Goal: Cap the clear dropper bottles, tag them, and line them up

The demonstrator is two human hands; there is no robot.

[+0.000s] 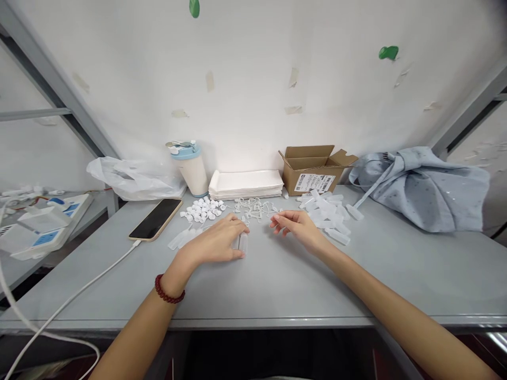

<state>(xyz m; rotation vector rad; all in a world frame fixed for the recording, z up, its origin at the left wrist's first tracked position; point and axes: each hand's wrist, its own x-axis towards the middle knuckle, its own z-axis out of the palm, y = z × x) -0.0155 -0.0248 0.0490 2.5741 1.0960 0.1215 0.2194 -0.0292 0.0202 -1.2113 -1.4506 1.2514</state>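
My left hand (223,239) rests low over the grey table, thumb and fingers apart around translucent plastic tubes (243,244) that stick out beneath its fingertips. Whether it grips them is hard to tell. To the right, my right hand (295,226) hovers with its fingers loosely curled and apart, nothing visible in it. Between and behind the hands is a heap of small pale looped pieces (253,207). White caps (203,209) are piled behind my left hand, and a few tubes with strings (182,237) lie left of it. Beside my right hand lies a pile of translucent tubes (327,211).
A phone (156,220) on a white cable lies at the left. Along the wall stand a plastic bag (137,177), a cup (193,171), a stack of white sheets (245,184), an open cardboard box (315,171) and a blue-grey cloth bag (428,192).
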